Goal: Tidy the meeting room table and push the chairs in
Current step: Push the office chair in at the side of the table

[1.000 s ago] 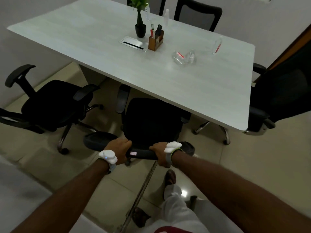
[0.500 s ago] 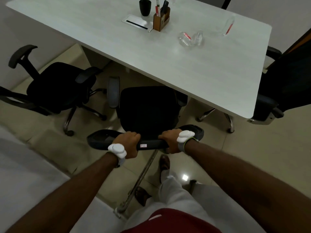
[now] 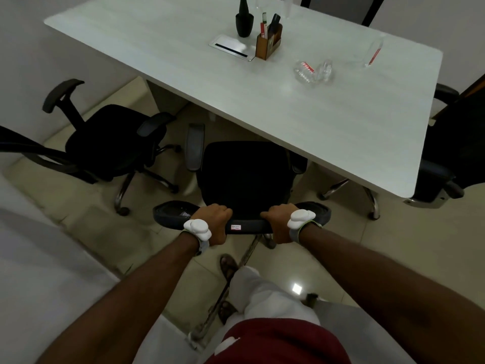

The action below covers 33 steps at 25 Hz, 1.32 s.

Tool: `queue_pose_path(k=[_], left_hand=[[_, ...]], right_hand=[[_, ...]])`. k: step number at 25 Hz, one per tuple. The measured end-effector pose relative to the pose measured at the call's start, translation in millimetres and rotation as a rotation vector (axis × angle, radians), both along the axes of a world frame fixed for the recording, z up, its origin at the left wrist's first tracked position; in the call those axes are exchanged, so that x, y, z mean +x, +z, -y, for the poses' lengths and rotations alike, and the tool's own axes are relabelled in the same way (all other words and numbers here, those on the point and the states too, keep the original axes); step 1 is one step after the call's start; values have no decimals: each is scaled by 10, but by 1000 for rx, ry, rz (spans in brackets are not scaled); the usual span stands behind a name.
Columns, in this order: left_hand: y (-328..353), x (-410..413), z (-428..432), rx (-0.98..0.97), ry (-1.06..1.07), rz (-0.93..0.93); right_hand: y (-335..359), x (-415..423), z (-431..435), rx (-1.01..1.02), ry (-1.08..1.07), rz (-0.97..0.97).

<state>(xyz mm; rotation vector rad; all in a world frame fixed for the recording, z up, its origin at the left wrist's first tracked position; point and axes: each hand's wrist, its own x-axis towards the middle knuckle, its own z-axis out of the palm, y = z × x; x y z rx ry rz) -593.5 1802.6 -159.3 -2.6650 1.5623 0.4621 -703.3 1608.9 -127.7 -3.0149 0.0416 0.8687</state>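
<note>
Shows a chair (image 3: 244,190) mid-push toward the table (image 3: 301,119). Grips the backrest (image 3: 252,228) with both hands: left hand (image 3: 214,223) curled over the top edge, knuckles up; right hand (image 3: 277,222) wrapped likewise, thumbs out of sight. Sets a small label (image 3: 236,227) between the 2 fists. Spaces the 2 grips evenly about the middle, probably to keep the castors tracking straight and stop the seat (image 3: 246,164) swivelling. Places the seat directly ahead of both hands, front edge under the table edge, rear part out in the open; reads as a push partly done.

Leaves a 2nd chair (image 3: 112,145) ahead and left of the left hand, turned askew and clear of the table, and a 3rd (image 3: 454,153) far right of the right hand at the table end. Leaves clutter well beyond both hands on the tabletop: a crushed bottle (image 3: 305,70) ahead-right, an upright bottle (image 3: 372,52) further right, a pen holder (image 3: 267,42) and vase (image 3: 244,22) straight ahead. Suggests tidying not yet begun.
</note>
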Motion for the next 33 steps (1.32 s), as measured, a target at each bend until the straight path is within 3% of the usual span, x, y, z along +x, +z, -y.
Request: queue_pose_path(k=[8,17,25,33], left_hand=[[-4,748,29,49,-54,2],[47,2293,51,106,-165,21],[53,3118,-5,102,-287,15],[4,4020,-55,73,-524,-4]], right_hand=[[-49,585,-82,25,-49,71],[-181,1870,-273,58,-169,152],[-202,2503,-512,30,-282,143],[-145,3113,-957,-38,-573,154]])
